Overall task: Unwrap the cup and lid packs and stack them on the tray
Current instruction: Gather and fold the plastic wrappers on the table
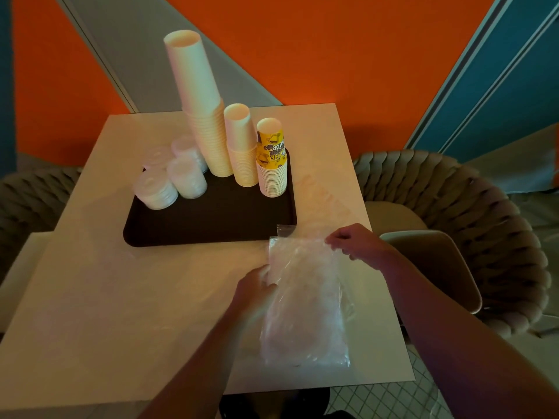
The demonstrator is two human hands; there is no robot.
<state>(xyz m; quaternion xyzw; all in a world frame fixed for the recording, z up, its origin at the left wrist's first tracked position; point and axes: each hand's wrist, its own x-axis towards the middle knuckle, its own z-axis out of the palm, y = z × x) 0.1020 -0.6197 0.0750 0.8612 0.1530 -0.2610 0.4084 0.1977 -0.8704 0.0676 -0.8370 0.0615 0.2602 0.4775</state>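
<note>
left hand point(255, 285): I had it reaching forward, fingers curled on the near-left edge of the clear plastic pack point(305, 300) | right hand point(352, 241): wrist bent inward, fingertips pinching the pack's far open end | pack: lay on the white table point(121, 282), just in front of the dark tray point(211, 219) holding cup stacks point(208, 128) and lid stacks point(169, 182)
</note>
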